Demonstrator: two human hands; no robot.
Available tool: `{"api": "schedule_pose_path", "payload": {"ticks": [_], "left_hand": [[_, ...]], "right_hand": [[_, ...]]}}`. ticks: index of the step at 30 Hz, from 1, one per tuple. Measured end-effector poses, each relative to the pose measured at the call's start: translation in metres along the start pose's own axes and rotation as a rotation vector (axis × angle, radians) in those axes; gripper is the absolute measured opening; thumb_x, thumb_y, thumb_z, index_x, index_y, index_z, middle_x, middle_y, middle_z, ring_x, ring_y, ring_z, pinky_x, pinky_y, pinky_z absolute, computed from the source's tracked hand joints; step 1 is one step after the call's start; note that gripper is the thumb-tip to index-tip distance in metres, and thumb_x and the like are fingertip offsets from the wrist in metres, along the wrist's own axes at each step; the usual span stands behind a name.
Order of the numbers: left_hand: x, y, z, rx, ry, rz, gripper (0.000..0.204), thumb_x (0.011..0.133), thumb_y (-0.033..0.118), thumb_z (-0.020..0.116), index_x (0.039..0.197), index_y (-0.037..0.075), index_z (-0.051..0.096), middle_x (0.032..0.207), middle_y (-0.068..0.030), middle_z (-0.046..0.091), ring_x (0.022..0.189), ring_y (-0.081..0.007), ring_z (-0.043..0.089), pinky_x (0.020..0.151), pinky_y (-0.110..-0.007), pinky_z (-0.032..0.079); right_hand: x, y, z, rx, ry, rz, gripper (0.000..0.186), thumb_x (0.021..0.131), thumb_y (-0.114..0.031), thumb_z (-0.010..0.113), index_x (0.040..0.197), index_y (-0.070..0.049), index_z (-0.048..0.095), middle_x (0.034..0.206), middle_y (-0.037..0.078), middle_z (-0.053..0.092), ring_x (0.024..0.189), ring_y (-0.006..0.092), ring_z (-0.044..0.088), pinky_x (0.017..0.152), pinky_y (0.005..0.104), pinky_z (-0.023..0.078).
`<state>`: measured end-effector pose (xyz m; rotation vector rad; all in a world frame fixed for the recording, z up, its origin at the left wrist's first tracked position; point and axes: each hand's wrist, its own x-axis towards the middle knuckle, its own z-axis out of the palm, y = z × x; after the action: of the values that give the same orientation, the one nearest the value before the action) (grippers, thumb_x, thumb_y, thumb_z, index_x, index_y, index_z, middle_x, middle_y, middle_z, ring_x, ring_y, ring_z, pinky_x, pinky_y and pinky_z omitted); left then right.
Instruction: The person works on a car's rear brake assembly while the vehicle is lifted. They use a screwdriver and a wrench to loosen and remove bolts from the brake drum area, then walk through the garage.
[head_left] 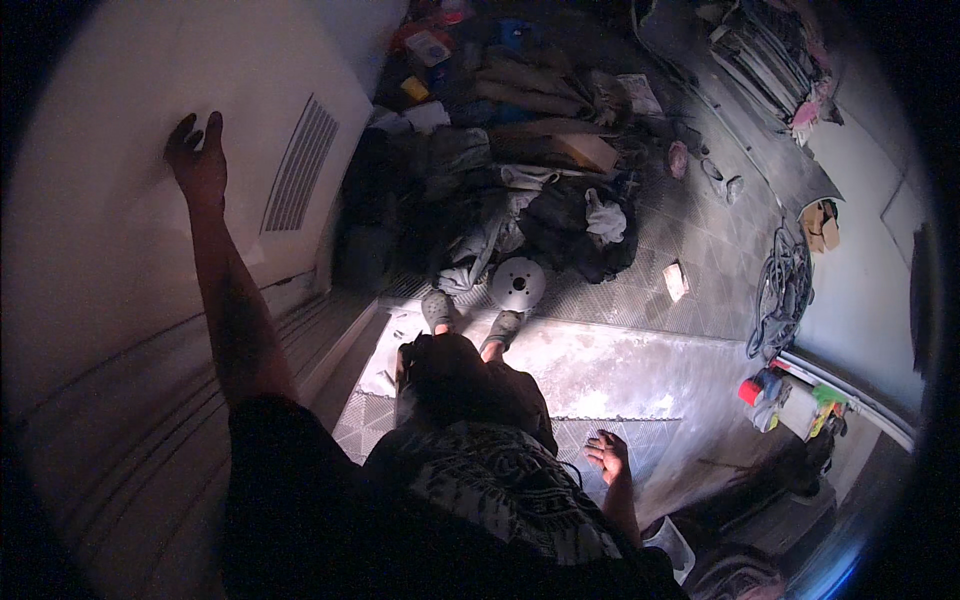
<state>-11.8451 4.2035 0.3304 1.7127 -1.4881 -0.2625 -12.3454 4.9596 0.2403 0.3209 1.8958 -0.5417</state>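
My left arm reaches up along the pale wall panel, where my left hand is raised with its fingers bent and apart and nothing visible in them. Whether the fingertips touch the panel I cannot tell. A slatted vent is set in the panel to the right of that hand. Low at my right side hangs my right hand, fingers loosely curled and apart, holding nothing that shows. By my clog-shod feet lies a round metal disc with a hole in its middle.
Dark clothes and flattened cardboard are heaped ahead of my feet. Coiled cables lie along the right wall, near a bundle of bright packages. A small packet is on the patterned floor. Much of the space is dim.
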Motion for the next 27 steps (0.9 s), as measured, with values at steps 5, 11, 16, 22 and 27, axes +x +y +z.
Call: {"api": "schedule_pose_path", "payload": {"ticks": [5,11,16,22,27], "left_hand": [[0.018,-0.006,-0.007,0.027,-0.059,-0.045,0.061,0.087,0.039,0.074,0.128,-0.003,0.058,0.130,-0.0251,0.048,0.115,-0.0333,0.057,0.099,-0.043,0.045],[0.033,-0.022,-0.010,0.094,-0.068,-0.087,0.060,0.087,0.039,0.072,0.128,-0.002,0.059,0.133,-0.0273,0.048,0.114,-0.0352,0.058,0.100,-0.044,0.045],[0.041,-0.038,-0.006,0.185,-0.106,0.053,0.058,0.089,0.038,0.070,0.130,-0.001,0.058,0.136,-0.0253,0.046,0.116,-0.0346,0.057,0.100,-0.044,0.045],[0.049,-0.063,-0.001,0.232,-0.051,0.099,0.052,0.090,0.036,0.069,0.126,-0.001,0.062,0.133,-0.0246,0.054,0.120,-0.0319,0.057,0.101,-0.042,0.045],[0.044,-0.057,0.010,0.236,-0.022,0.170,0.047,0.090,0.034,0.069,0.121,-0.001,0.065,0.123,-0.0190,0.063,0.115,-0.0310,0.059,0.099,-0.039,0.045]], "right_hand": [[0.006,-0.035,0.003,0.031,0.043,-0.040,0.050,0.100,-0.039,0.053,0.137,-0.006,0.047,0.118,0.015,0.065,0.099,0.0282,0.068,0.083,0.0416,0.053],[0.010,-0.058,0.011,-0.031,-0.009,-0.165,0.050,0.099,-0.039,0.055,0.135,-0.005,0.048,0.117,0.017,0.065,0.098,0.0299,0.068,0.085,0.0426,0.053],[0.006,-0.052,0.018,-0.055,0.015,-0.113,0.046,0.100,-0.034,0.054,0.135,-0.004,0.048,0.118,0.019,0.065,0.097,0.0310,0.069,0.083,0.0423,0.054],[-0.003,-0.034,0.019,0.034,0.036,-0.038,0.043,0.101,-0.032,0.054,0.134,-0.005,0.049,0.117,0.019,0.066,0.099,0.0306,0.069,0.081,0.0413,0.055],[-0.007,-0.019,0.016,0.046,0.064,-0.027,0.046,0.100,-0.036,0.056,0.134,-0.006,0.049,0.117,0.018,0.065,0.100,0.0299,0.068,0.083,0.0418,0.054]]}}
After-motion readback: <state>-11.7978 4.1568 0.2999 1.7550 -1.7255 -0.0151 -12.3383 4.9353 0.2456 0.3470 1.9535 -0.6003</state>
